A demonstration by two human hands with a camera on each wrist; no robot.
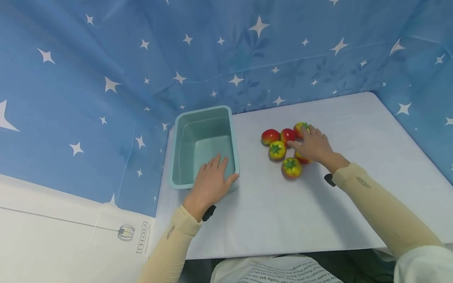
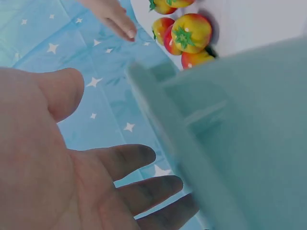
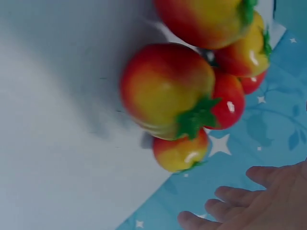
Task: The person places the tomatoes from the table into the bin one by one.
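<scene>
Several red-and-yellow tomatoes with green leafy tops lie in a cluster on the white-covered table; one yellowish tomato (image 1: 291,168) is nearest the person. The right hand (image 1: 315,146) is over the right side of this cluster, fingers spread, partly covering a tomato (image 1: 303,158). In the right wrist view, a large tomato (image 3: 165,88) appears apart from the extended fingers (image 3: 235,196). A light teal plastic bin (image 1: 172,157) stands to the left. Above its near edge is the left hand (image 1: 211,182), fingers straight and holding nothing; whether it touches the rim I cannot tell.
Blue cloth with white stars (image 1: 236,80) hangs behind the table and along both sides. The white tabletop (image 1: 262,220) lies between the person and the tomatoes. A pale printed sheet (image 1: 70,232) is at the lower left.
</scene>
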